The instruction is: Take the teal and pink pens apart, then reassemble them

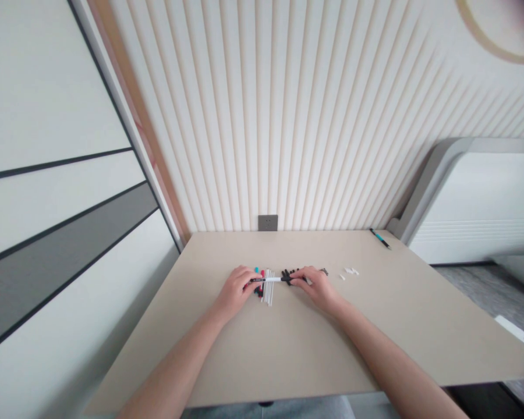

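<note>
A black and white pen [273,280] is held level above the table between both hands. My left hand [237,288] is closed on its black left end, and my right hand [315,285] pinches the black part at its right end. Under the pen lie several thin white sticks [268,295], side by side. Small black, red and blue pieces [259,291] sit beside my left hand. Black pieces [285,273] lie by the fingertips of my right hand, which partly hides them.
Several small white pieces [351,271] lie right of my right hand on the beige table [288,349]. A blue and black pen [380,239] rests near the back right corner. Behind the table is a ribbed wall with a socket [268,223]; a white cabinet stands left.
</note>
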The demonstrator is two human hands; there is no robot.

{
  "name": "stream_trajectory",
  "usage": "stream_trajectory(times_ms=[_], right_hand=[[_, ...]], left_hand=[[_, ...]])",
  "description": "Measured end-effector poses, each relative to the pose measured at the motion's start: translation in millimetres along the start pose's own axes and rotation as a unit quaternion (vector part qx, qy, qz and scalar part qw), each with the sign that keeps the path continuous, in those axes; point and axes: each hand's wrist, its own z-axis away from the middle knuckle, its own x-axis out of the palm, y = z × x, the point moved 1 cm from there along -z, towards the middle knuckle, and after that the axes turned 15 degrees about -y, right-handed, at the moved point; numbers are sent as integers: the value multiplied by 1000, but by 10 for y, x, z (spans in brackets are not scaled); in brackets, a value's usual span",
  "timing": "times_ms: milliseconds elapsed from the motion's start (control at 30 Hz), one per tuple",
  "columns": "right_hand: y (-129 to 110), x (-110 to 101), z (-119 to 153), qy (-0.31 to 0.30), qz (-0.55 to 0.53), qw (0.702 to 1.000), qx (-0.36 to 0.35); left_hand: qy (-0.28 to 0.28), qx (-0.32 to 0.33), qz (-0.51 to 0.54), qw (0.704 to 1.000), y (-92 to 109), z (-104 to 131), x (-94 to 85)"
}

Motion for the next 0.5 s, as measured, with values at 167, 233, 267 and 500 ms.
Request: stream_trajectory(times_ms=[167,233,267,500], right_hand=[[14,58,-22,-17,11,999,41],[21,77,-26,-24,3,997,68],[21,78,-25,-22,-5,997,76],[-31,-25,-7,11,0,1000,-3]], left_hand=[[-12,3,-2,1000,16,-13,19],[-11,3,-7,1000,18,-27,24],[-8,2,-10,1000,18,-33,25],[17,-4,-14,1000,6,-36,-6]])
